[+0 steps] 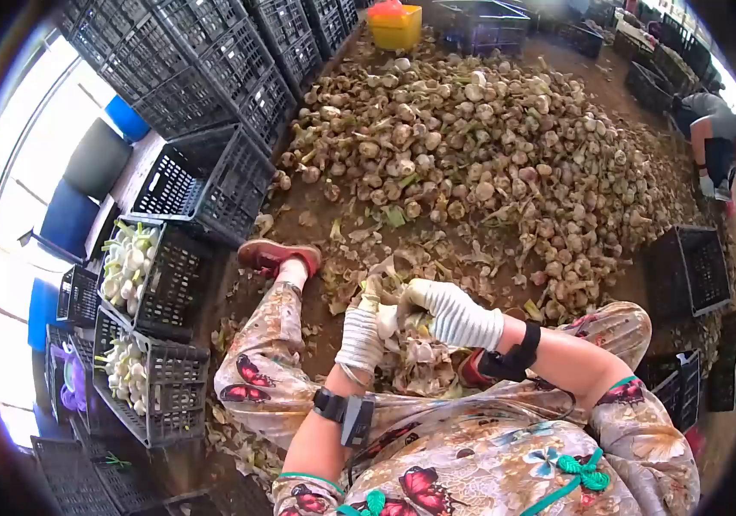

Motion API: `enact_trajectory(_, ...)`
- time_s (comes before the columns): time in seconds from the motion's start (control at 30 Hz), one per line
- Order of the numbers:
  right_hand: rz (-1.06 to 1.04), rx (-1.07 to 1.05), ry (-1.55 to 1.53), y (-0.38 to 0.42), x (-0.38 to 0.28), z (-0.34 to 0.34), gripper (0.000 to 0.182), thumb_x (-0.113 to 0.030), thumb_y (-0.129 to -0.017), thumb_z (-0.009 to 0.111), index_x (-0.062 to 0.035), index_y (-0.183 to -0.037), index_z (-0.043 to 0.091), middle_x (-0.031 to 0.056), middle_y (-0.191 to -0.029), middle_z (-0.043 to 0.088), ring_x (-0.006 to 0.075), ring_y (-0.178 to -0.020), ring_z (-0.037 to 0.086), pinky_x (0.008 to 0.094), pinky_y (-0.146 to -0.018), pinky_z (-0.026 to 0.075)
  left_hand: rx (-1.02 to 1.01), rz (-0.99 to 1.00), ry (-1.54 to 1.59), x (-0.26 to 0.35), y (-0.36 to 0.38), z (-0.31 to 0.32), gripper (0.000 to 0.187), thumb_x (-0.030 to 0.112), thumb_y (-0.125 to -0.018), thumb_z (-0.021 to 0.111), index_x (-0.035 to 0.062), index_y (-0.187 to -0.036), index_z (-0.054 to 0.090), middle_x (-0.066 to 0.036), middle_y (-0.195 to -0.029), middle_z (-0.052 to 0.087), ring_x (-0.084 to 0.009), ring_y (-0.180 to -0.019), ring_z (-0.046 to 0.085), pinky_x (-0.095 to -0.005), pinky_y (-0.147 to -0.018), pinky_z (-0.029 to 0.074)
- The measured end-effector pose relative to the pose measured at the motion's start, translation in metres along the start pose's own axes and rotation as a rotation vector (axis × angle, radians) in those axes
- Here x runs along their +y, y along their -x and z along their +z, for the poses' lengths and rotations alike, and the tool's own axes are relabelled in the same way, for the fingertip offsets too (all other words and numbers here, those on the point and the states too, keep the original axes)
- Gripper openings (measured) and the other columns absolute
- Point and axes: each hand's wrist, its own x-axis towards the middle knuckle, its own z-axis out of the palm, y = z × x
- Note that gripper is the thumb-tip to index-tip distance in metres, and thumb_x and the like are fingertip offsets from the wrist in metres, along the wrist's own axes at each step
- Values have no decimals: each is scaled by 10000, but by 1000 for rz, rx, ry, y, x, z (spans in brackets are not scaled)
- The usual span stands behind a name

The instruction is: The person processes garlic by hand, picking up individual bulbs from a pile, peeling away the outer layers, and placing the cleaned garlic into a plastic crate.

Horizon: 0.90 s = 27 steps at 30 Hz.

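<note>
Person seated on the floor, knees apart, both gloved hands meeting over the lap. Left hand (361,337) is closed around a garlic bulb (387,320), steadying it; right hand (447,311) is curled over the bulb's top, fingers pinching its skin or stalk, exact grip hidden. Loose husks (411,357) lie directly below, likely where peelings drop. Large garlic pile (471,146) lies ahead, within reach. Black crates (140,361) of pale cleaned bulbs stand on the left side, close by for depositing. Another person (712,138) bends at far right.
</note>
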Motion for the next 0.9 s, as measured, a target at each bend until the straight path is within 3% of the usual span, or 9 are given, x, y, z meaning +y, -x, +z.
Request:
enact_trajectory(0.1,64,-89,126,11,6,16,135,-98,-774,647,-67,-891,586,123,-856,606,283,-779,603,325,-686,482,-257,-119,164,-6,-20,-32,343,433,-893,546,92,-876,576,-65,-711,616,-168,-585,611,-279,-502,515)
enact_trajectory(0.13,51,-167,220,18,16,25,136,-120,-786,635,-79,-907,586,131,-857,611,293,-763,605,326,-676,486,22,-111,170,23,14,11,370,482,-853,582,115,-816,558,-59,-645,611,-168,-492,583,-265,-414,480)
enact_trajectory(0.2,94,-286,343,28,25,35,122,-153,-810,625,-78,-904,606,130,-843,622,303,-752,612,322,-660,490,-23,-66,168,32,13,14,361,480,-852,581,122,-822,548,-65,-652,616,-178,-488,590,-282,-395,487)
enact_trajectory(0.33,205,-146,202,13,13,9,255,-303,-827,618,-58,-900,618,158,-815,600,331,-765,591,365,-656,467,-53,-74,260,35,15,13,349,475,-844,593,130,-820,547,-55,-670,619,-173,-549,615,-287,-433,512)
enact_trajectory(0.57,99,93,23,4,14,2,236,-217,-821,636,-59,-996,624,179,-890,633,336,-792,600,335,-719,482,36,-78,397,30,7,11,399,516,-851,560,122,-916,565,-59,-796,623,-205,-701,627,-359,-600,559)
enact_trajectory(0.63,362,20,-129,5,9,3,320,-259,-843,629,-45,-1080,603,121,-959,660,204,-850,622,302,-778,473,139,-78,454,27,2,11,418,515,-891,497,104,-949,544,-63,-783,615,-211,-672,614,-321,-591,542)
enact_trajectory(0.7,409,19,-326,4,11,11,346,-265,-845,646,-23,-1087,601,77,-972,661,135,-882,591,284,-798,461,-47,-83,475,18,3,11,425,495,-905,485,81,-968,555,-65,-782,614,-199,-670,611,-306,-592,537)
enact_trajectory(0.87,397,-121,-285,7,27,20,285,-119,-814,681,7,-1061,613,37,-929,654,98,-835,551,256,-771,455,-84,-104,430,-20,-1,-5,321,394,-924,505,86,-1008,536,-88,-863,593,-216,-722,599,-326,-637,534)
enact_trajectory(0.9,440,-153,-202,9,29,19,272,-126,-812,679,6,-1042,620,39,-898,659,97,-809,553,259,-751,461,125,-82,445,-34,-11,-10,298,394,-923,508,104,-987,536,-77,-832,597,-219,-709,610,-350,-599,538)
